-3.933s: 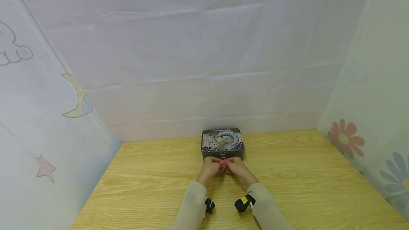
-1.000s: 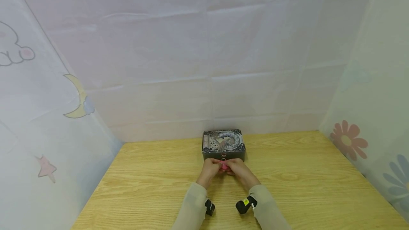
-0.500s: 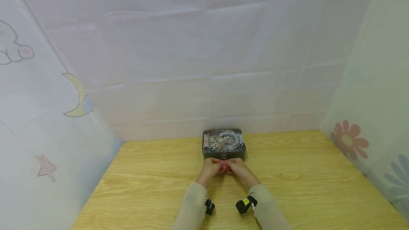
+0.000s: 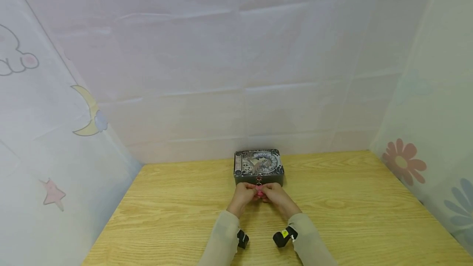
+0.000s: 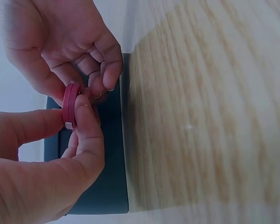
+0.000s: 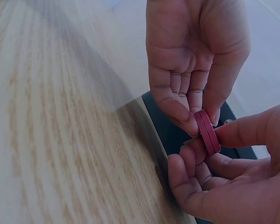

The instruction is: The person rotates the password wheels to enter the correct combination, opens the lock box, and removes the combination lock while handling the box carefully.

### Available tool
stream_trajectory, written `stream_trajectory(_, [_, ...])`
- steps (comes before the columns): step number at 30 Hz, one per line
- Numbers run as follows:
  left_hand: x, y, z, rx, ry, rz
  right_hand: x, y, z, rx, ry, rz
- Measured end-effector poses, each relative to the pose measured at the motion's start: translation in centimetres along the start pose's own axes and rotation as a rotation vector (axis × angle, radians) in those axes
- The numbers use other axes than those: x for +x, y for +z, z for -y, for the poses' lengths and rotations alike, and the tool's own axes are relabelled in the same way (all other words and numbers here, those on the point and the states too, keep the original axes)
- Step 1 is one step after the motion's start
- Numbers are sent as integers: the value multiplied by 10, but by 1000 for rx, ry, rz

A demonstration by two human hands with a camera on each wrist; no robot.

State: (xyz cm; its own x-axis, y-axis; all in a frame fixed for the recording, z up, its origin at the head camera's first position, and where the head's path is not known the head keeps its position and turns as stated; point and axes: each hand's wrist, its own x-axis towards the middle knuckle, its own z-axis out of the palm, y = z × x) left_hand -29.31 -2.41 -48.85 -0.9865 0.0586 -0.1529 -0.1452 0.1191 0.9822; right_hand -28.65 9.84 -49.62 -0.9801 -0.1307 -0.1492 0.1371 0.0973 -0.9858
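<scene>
Head view shows left hand (image 4: 242,197) and right hand (image 4: 276,196) pinching a pink padlock (image 4: 259,191) between thumbs and fingers, at the front of a dark picture-lidded box (image 4: 258,163).

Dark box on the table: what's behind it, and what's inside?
Behind the box, a pale sheet rises; any gap between them is hidden. The printed lid looks closed, so whatever is inside cannot be seen.
</scene>
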Motion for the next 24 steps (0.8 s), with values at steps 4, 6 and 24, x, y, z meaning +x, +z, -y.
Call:
stream_trajectory(4, [0,-1,1,-10,2,2,0,0,0,3,-2,10])
stream_trajectory(6, [0,-1,1,-17,10,1,-1,0,0,12,5,13])
stream_trajectory(24, [-1,-1,1,19,-13,2,1,-5,0,50,39,-52])
